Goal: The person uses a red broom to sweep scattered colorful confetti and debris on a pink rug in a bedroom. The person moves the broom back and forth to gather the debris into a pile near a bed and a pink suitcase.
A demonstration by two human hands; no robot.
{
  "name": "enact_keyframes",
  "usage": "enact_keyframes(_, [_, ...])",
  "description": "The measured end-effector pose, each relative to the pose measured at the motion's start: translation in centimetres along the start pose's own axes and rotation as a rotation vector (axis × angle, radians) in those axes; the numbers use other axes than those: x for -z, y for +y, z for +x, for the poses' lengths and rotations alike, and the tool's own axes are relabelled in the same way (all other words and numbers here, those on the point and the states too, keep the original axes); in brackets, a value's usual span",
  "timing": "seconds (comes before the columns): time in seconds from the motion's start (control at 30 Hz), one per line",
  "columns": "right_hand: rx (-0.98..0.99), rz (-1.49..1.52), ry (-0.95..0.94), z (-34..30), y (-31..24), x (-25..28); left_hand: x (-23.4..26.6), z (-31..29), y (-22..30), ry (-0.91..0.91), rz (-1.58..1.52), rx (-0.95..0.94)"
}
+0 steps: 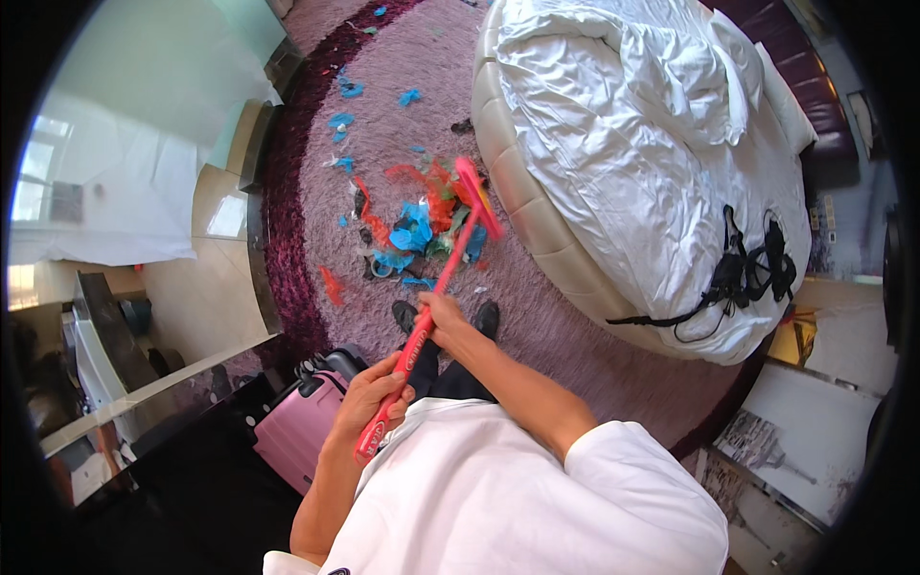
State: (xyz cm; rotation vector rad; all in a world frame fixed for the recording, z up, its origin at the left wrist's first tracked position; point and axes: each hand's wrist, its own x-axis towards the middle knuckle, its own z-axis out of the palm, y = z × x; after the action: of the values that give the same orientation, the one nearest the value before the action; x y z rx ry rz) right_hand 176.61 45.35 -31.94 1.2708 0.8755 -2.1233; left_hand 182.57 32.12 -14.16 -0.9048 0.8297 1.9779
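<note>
Purple carpet (551, 326) with a darker border spreads beneath a rounded bed (537, 216) on the right, and a pink suitcase (302, 431) stands near on the left. What looks like a red broom (414, 347) slants from the near middle toward the far side, its blurred head among blue scraps (412, 228) and red scraps (448, 213) on the carpet. Both hands are wrapped around its handle: the left hand (372, 391) closes near the near end, the right hand (441, 316) farther along toward the head.

By its look, the handle should be light, stiff and smooth, perhaps slippery under a damp palm. A spread hold like this one probably suits it, one hand by the end to steer and one partway along to bear the weight. The scraps seem thin, soft and very light, likely to snag in the pile.

Pale lettering runs along the handle, partly covered by the fingers. No other writing is clear enough to make out.
</note>
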Motion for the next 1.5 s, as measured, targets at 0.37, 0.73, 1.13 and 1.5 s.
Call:
enact_keyframes(0.37, [-0.239,0.100,0.052,3.8,3.8,7.0,0.2,3.8,-2.1,0.040,0.264,0.084])
enact_keyframes(0.73, [-0.084,0.060,-0.228,-0.4,-0.9,-3.2,-1.5,-2.1,0.3,0.129,0.209,-0.187])
enact_keyframes(1.13, [-0.231,-0.013,0.027,4.1,4.4,2.4,0.6,1.7,0.0,0.133,0.257,-0.001])
enact_keyframes(1.5, [-0.263,-0.023,-0.157,0.1,2.8,-7.2,2.7,-4.6,4.6,0.198,0.319,-0.142])
